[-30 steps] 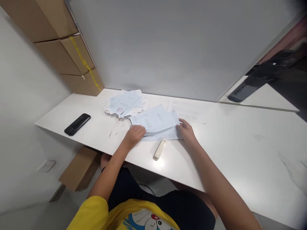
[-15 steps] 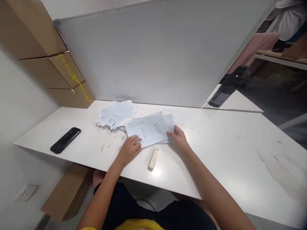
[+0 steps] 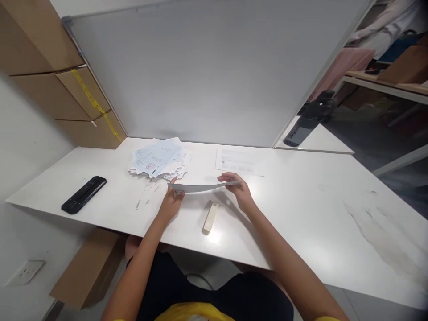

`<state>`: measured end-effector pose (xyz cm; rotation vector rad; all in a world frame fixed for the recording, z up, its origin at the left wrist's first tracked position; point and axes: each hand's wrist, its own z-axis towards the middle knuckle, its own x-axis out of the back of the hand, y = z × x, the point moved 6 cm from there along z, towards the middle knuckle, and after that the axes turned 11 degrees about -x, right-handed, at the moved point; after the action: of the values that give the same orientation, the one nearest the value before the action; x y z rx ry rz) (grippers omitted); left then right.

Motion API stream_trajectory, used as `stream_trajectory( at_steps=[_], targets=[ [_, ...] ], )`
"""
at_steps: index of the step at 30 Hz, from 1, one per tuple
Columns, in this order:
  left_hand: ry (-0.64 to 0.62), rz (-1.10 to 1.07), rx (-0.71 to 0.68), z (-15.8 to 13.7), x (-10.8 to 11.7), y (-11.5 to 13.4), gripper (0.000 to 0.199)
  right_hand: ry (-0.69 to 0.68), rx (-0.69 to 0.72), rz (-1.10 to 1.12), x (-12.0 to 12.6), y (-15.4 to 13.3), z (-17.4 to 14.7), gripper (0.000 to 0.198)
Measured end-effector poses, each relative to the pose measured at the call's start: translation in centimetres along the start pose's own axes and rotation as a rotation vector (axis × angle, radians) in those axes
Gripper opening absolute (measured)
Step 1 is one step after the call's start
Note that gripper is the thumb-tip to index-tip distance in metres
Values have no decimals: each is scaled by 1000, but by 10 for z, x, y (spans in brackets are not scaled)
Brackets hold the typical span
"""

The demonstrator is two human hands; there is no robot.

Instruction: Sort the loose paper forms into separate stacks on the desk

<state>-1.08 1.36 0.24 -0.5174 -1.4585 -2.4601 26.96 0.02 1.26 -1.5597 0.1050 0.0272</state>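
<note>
Between my hands a few sheets of paper [image 3: 200, 188] are lifted off the table and seen nearly edge-on, bowed slightly downward. My left hand [image 3: 172, 201] pinches their left end, thumb on the near side. At the right end, my right hand [image 3: 239, 189] grips the sheets between thumb and fingers. Just below them on the table lies a cream-coloured stapler [image 3: 210, 218]. A loose pile of printed slips [image 3: 157, 157], the top ones bluish with a red stamp, sits beyond my left hand. One flat printed sheet [image 3: 236, 160] lies behind my right hand.
A white table [image 3: 301, 223] stands against a large whiteboard [image 3: 200, 76]. A black phone-like device [image 3: 84, 195] lies at the left, near stacked cardboard boxes [image 3: 83, 96]. A dark bottle [image 3: 309, 118] stands at the back right. A person's sleeve [image 3: 384, 20] shows at the far right.
The sheets, lying face up before, are now raised and tilted edge-on, held at both ends. The flat sheet behind them has come into plain view. The camera has shifted slightly.
</note>
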Motion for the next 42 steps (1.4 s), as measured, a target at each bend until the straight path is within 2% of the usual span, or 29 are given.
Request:
stream_trajectory(
  at_steps=[4, 8, 12, 15, 18, 20, 22, 24, 27, 29, 31, 34, 38, 42],
  targets=[
    [137, -141, 58, 0, 9, 6, 41, 8, -12, -59, -2, 11, 3, 20],
    [173, -199, 96, 1, 11, 7, 47, -33, -66, -51, -10, 19, 13, 26],
    [215, -253, 53, 1, 12, 11, 51, 44, -14, -132, 2, 0, 9, 26],
    [307, -328, 8, 1, 21, 12, 51, 173, 4, -160, 24, -21, -34, 25],
    [332, -393, 34, 3, 26, 6, 48, 191, -132, -54, 29, -20, -109, 24],
    [257, -398, 47, 6, 21, 3, 46, 172, -292, -20, 21, -4, -160, 23],
    [96, -370, 23, 8, 7, 4, 46, 152, -458, -9, 10, 19, -200, 23],
    [-102, -310, -42, 8, -14, 13, 48, 193, -570, 18, 8, 43, -227, 27],
    [-453, -184, -193, -1, -49, 37, 52, 344, -625, 72, 22, 69, -248, 37],
    [-696, -102, -306, -9, -68, 54, 49, 427, -631, 91, 34, 76, -258, 43],
    [-843, -37, -386, -15, -77, 66, 46, 491, -634, 103, 43, 76, -266, 44],
    [-861, 15, -382, -16, -78, 70, 48, 556, -635, 104, 52, 68, -273, 45],
    [-803, 64, -254, -18, -79, 70, 58, 587, -631, 43, 61, 54, -274, 41],
    [-790, 82, -170, -23, -85, 77, 53, 606, -623, -8, 74, 44, -271, 40]
  ],
)
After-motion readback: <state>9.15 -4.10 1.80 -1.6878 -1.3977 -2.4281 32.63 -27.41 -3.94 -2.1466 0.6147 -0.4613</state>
